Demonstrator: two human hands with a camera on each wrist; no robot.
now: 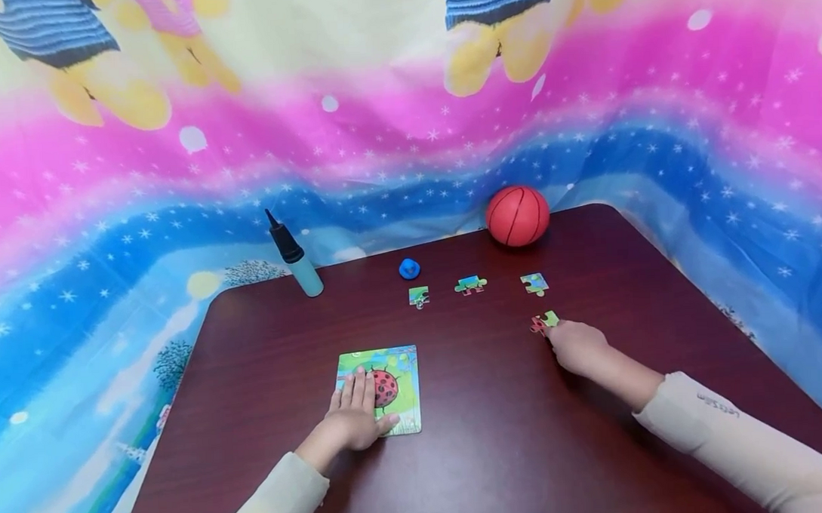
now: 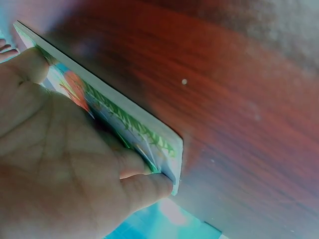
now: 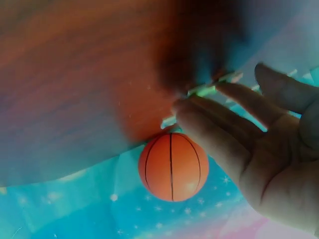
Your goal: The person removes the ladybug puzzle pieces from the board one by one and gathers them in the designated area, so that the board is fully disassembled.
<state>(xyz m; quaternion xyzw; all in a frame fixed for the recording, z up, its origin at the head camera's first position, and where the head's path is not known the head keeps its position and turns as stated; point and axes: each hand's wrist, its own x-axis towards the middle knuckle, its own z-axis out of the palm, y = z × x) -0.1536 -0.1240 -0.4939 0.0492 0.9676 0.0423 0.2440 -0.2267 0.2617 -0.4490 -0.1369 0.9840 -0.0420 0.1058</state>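
A square ladybug jigsaw puzzle (image 1: 403, 370) lies on the dark wooden table, left of centre. Across its left half rests my left hand (image 1: 352, 418), palm down with the fingers stretched out. In the left wrist view the fingers (image 2: 144, 191) lie along the puzzle's face, one fingertip right at its edge. Farther right, my right hand (image 1: 579, 346) touches a loose red and green jigsaw piece (image 1: 551, 318) with its fingertips. The right wrist view shows those fingers (image 3: 214, 127) nearly straight at the piece (image 3: 203, 91), with the thumb standing apart from it.
Three more jigsaw pieces lie in a row farther back: one at left (image 1: 418, 295), one in the middle (image 1: 471, 284), one at right (image 1: 535, 283). Behind them sit a blue lump (image 1: 408, 269) and a red basketball (image 1: 517, 216). A teal hand pump (image 1: 306, 275) stands near the back-left edge.
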